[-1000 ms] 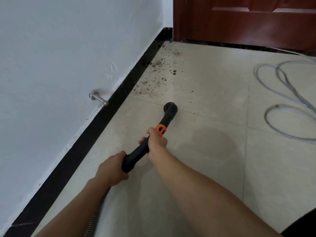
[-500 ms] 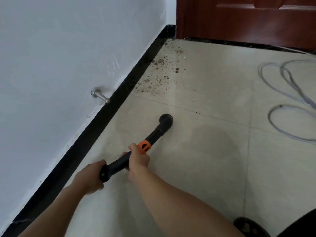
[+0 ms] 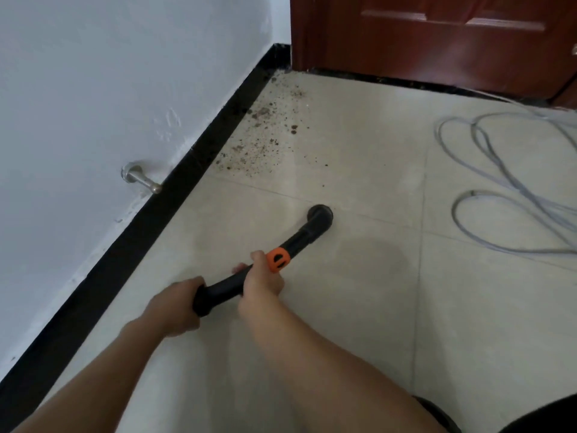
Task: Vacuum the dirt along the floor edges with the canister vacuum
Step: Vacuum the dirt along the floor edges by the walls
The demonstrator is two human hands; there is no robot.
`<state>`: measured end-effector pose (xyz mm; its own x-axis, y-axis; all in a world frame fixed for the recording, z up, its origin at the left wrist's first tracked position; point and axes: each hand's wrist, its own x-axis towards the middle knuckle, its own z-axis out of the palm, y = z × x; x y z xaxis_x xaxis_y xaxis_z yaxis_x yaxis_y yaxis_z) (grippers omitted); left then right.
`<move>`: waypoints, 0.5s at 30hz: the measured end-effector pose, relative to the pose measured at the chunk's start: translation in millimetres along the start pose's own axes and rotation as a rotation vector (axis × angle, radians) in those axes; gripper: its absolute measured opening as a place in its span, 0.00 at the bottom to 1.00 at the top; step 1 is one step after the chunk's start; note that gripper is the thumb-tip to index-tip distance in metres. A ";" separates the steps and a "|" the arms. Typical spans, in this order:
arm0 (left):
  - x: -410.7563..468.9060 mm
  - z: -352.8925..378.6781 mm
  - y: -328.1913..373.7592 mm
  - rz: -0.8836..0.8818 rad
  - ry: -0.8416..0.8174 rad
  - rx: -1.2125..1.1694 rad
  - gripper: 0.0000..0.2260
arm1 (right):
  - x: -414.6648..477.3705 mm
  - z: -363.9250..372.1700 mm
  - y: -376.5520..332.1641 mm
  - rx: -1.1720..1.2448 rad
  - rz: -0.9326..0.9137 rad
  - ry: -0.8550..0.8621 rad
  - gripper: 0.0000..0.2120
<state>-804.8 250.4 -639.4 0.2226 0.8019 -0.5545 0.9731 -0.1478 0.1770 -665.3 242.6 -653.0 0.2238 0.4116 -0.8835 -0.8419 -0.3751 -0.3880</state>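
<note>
I hold a black vacuum wand (image 3: 299,242) with an orange band (image 3: 278,260) in both hands. My left hand (image 3: 176,306) grips its rear end, my right hand (image 3: 260,281) grips just behind the orange band. The round nozzle (image 3: 320,214) points down at the pale tiles, a short way back from the dirt. Brown dirt specks (image 3: 265,142) lie scattered along the black baseboard (image 3: 199,170), thickest toward the corner by the door. The canister itself is out of sight.
A white wall (image 3: 109,89) runs along the left, with a metal door stopper (image 3: 140,179) sticking out above the baseboard. A dark red door (image 3: 437,42) closes the far end. Loops of grey cable (image 3: 499,189) lie on the tiles at right.
The nozzle has pulled back from the edge of the dirt patch toward me, then edged slightly forward again. Both hands stayed on the wand.
</note>
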 end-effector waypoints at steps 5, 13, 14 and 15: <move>19.1 -3.3 38.8 0.070 0.060 -0.143 0.20 | 18.9 6.9 -60.8 0.023 -0.074 0.024 0.03; 35.7 -5.4 72.8 0.140 0.158 -0.266 0.23 | 40.1 8.1 -109.3 0.033 -0.114 -0.006 0.06; 38.6 -5.9 79.2 0.137 0.193 -0.283 0.24 | 42.6 9.5 -117.4 0.034 -0.126 -0.005 0.06; 41.4 -7.4 86.1 0.128 0.219 -0.293 0.25 | 44.0 10.6 -124.9 0.027 -0.137 0.000 0.06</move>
<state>-712.3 275.1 -641.1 0.2926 0.8971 -0.3312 0.8726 -0.1088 0.4762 -555.5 316.4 -640.7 0.3378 0.4570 -0.8228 -0.8163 -0.2929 -0.4978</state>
